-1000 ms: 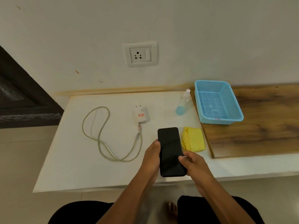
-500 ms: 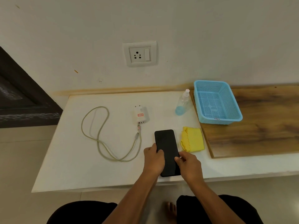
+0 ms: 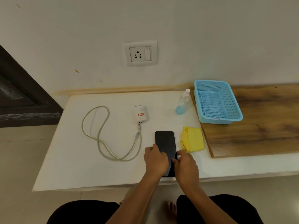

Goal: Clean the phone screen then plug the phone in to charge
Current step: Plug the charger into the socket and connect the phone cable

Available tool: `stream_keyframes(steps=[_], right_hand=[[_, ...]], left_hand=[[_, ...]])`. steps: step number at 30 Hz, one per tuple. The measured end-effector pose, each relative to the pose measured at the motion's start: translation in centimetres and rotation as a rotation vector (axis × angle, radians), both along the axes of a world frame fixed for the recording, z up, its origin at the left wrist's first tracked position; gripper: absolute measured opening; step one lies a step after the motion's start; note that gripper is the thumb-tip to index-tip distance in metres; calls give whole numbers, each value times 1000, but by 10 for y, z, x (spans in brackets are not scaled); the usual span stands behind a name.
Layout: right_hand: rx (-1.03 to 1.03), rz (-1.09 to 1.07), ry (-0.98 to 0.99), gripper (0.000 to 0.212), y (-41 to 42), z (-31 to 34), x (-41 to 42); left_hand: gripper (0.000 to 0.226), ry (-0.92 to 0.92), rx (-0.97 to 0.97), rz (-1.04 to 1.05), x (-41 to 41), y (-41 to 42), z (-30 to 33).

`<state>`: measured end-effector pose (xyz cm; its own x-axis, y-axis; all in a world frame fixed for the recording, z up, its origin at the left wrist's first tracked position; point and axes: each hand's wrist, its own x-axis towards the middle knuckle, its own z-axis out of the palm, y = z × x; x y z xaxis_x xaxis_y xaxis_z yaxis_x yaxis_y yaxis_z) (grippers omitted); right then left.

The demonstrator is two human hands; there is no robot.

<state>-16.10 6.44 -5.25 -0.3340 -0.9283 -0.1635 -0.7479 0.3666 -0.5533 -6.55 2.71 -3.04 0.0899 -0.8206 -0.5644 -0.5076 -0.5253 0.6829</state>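
While both hands pinch the phone (image 3: 165, 147) flat on the table (image 3: 77, 159), left hand (image 3: 155, 160) and right hand (image 3: 186, 167) on its near sides, we should let go gently; cloth (image 3: 192, 139) lies just right, spray bottle (image 3: 183, 102) beyond.

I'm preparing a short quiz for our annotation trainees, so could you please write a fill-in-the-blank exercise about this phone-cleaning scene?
1. Both hands, the left hand and the right hand, hold the ____ on the white table.
2. The folded cloth just right of the phone is ____ in colour.
3. The spray bottle stands just left of the blue ____.
4. The wall socket has ____ plugged into it.

Missing words: phone; yellow; basket; nothing
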Motion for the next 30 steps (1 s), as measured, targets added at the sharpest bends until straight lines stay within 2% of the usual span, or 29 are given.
stream_keyframes(steps=[2,6,12,16,21,25,30], right_hand=[[-4,-3,11,9,0,-1,0],[-20,-4,7,16,1,-3,0],[-12,-3,6,23,1,-4,-1],[-107,-47,85,30,-3,5,3],[-243,40,58,22,-46,30,32],[-168,114,23,32,-98,39,64],[-40,125,61,47,-156,32,93]], left_hand=[[16,-24,-11,-23,-1,1,2],[32,-37,-16,-52,-1,3,4],[28,-31,-21,-40,3,4,5],[30,5,-66,14,14,3,4],[50,65,-201,179,41,-4,12],[46,82,-271,317,62,-14,18],[43,107,-285,380,87,-28,23]])
